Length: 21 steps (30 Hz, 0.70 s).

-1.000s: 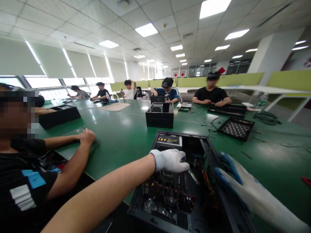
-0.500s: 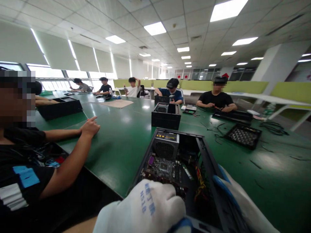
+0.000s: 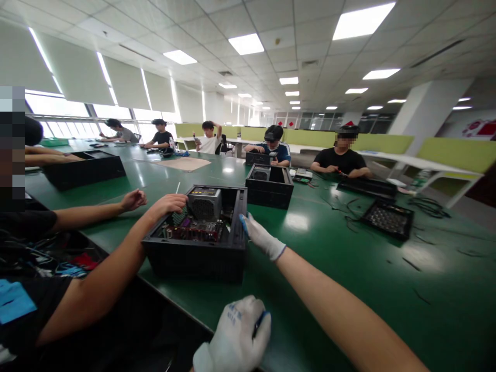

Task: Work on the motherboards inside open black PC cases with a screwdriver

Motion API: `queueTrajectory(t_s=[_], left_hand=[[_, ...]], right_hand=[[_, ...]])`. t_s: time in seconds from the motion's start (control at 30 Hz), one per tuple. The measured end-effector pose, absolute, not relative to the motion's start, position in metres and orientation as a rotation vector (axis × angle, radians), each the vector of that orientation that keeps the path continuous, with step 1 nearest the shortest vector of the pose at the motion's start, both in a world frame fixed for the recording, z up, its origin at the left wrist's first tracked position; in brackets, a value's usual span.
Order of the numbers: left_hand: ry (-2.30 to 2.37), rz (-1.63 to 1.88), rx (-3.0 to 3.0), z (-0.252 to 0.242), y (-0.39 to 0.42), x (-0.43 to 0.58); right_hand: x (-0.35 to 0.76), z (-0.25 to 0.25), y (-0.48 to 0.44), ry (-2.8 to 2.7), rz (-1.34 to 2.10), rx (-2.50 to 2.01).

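Note:
An open black computer case (image 3: 194, 258) lies on the green table before me, a grey power supply (image 3: 205, 204) and a motherboard (image 3: 196, 230) inside it. My right hand (image 3: 263, 237), in a white glove with a blue palm, rests its outstretched fingers against the case's right side. Nearer to me, my gloved left hand (image 3: 240, 330) is curled above the table edge, apart from the case. Whether anything is inside its fingers is hidden. A co-worker's bare hand (image 3: 168, 205) touches the case's left rim.
Another open case (image 3: 269, 194) stands just behind this one. Further right lie a black panel (image 3: 387, 219) and loose cables (image 3: 430, 207). At left is another case (image 3: 85, 170) with a person's arms over it. Several people sit around the table.
The computer case has moved away from me and to the left, my right hand along its side. My left hand has come off it, and the co-worker's hand has reached its left rim.

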<state>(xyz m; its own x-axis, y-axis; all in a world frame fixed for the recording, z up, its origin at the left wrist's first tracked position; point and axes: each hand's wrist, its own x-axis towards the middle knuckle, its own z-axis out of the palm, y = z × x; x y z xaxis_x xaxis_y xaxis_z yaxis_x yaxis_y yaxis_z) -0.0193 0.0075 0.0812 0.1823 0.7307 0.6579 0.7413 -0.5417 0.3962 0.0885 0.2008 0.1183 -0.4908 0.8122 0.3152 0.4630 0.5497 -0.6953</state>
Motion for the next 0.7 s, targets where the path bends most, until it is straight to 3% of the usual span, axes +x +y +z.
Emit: queueTrajectory(t_s=[0.1,0.17,0.5,0.7], left_hand=[[-1.498,-1.299,-2.324,0.017,0.002,-0.004],[-1.612,-1.290,-2.319,0.001,0.011,-0.010],[-1.650,-1.346,-2.240,-0.004,0.015,-0.014],[-1.726,-1.291,-2.230,0.003,0.016,-0.017]], right_hand=[[0.078,0.124,0.229,-2.272,0.580,-1.155],[0.086,0.128,0.249,-2.331,0.472,-1.272],[0.174,0.150,0.372,-2.278,-0.195,-1.834],[0.178,0.156,0.426,-2.286,-0.356,-1.893]])
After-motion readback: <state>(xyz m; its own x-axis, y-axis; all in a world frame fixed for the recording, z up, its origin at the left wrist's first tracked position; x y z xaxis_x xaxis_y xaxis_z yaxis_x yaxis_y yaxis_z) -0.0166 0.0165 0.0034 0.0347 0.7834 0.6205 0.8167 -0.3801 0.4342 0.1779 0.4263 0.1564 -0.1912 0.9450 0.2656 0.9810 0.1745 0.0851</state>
